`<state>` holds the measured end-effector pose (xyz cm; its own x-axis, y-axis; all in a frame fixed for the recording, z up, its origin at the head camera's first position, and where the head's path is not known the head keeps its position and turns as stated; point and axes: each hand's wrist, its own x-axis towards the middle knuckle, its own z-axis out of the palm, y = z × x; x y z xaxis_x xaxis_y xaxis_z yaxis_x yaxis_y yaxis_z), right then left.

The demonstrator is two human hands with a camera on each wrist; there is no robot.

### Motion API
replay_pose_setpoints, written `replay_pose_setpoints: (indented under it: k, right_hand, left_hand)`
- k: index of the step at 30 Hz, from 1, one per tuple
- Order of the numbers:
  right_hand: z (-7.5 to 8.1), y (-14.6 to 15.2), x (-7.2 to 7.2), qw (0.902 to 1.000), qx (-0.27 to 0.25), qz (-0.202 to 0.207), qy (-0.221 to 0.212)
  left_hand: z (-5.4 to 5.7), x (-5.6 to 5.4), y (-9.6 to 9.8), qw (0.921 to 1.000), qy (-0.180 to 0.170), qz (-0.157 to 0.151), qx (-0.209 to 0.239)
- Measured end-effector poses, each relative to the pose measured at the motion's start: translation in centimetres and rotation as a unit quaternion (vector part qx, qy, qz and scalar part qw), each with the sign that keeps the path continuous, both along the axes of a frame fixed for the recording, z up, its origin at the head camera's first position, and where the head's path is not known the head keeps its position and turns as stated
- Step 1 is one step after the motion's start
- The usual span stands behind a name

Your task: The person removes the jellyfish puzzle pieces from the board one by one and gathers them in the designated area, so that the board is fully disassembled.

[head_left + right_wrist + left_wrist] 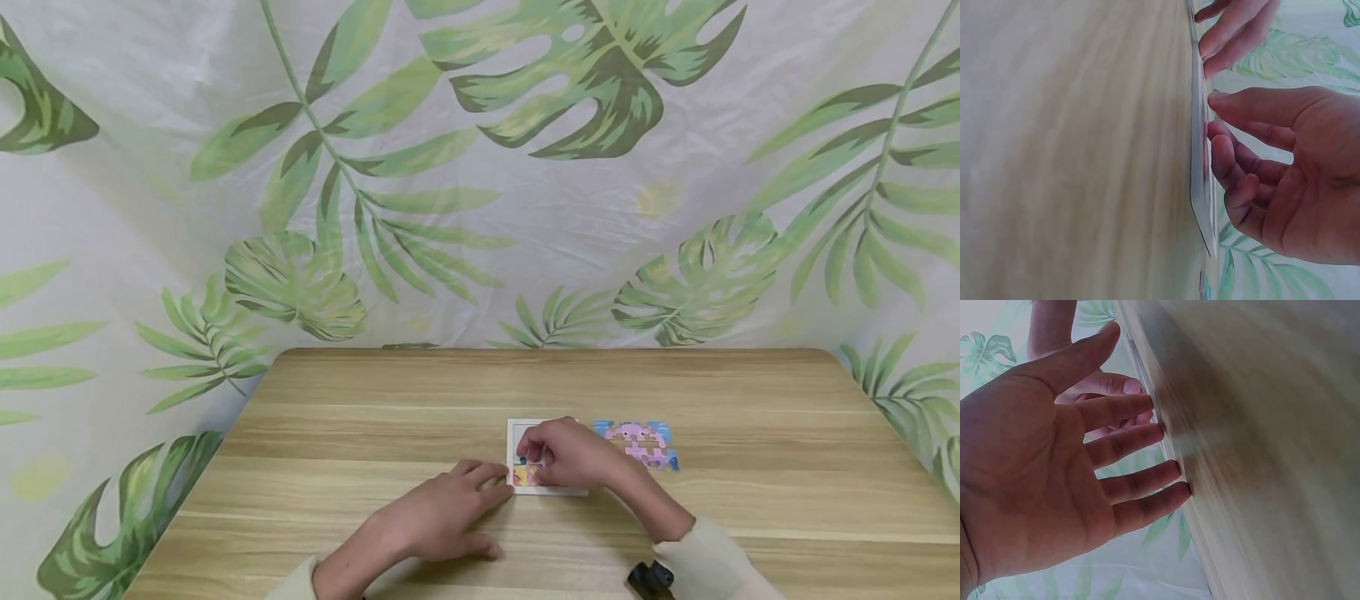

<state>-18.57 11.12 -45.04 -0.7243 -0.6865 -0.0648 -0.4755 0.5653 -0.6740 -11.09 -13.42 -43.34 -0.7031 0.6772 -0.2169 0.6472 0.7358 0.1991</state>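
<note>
A white-bordered puzzle tray point(551, 492) lies flat on the table, with a few yellow and pink pieces point(521, 476) in its near left corner. My right hand point(573, 454) reaches over it, thumb and curled fingers down at a small blue-edged puzzle piece point(522, 460), which they pinch low at the tray; the hand covers most of the tray's right part. In the right wrist view the thumb tip point(1217, 101) is right at the tray's surface. My left hand point(450, 512) has its fingers stretched out, fingertips touching the tray's left edge, palm empty in the left wrist view.
Right of the tray, several joined puzzle pieces point(636, 433) form a pink figure on blue, partly behind my right forearm. The wood-grain table point(360, 425) ends at a leaf-patterned cloth point(450, 275). A black device point(651, 577) sits by the right sleeve.
</note>
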Motion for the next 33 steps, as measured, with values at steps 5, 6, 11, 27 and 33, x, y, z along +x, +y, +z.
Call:
replay_pose_setpoints:
  k: [5, 6, 11, 27, 33]
  right_hand:
    - [0.06, -0.44, 0.21, 0.9999, 0.003, -0.008, 0.011]
    - [0.06, -0.48, 0.23, 0.9999, 0.003, -0.009, 0.013]
    - [-0.05, -0.54, 0.28, 0.9998, -0.003, -0.016, 0.011]
    - [-0.72, -0.39, 0.24, 0.9986, -0.021, -0.042, -0.022]
    - [-0.85, -0.29, 0.23, 0.9990, -0.030, -0.029, -0.016]
  left_hand:
    - [-0.01, -0.07, -0.21, 1.0000, -0.001, -0.001, 0.005]
    - [0.00, -0.10, -0.23, 1.0000, -0.001, -0.001, 0.005]
    - [-0.02, -0.16, -0.29, 1.0000, -0.004, -0.002, 0.008]
    - [0.04, -0.10, 0.01, 0.9998, -0.014, 0.006, 0.010]
    - [0.03, -0.09, -0.06, 0.9998, -0.017, 0.007, 0.009]
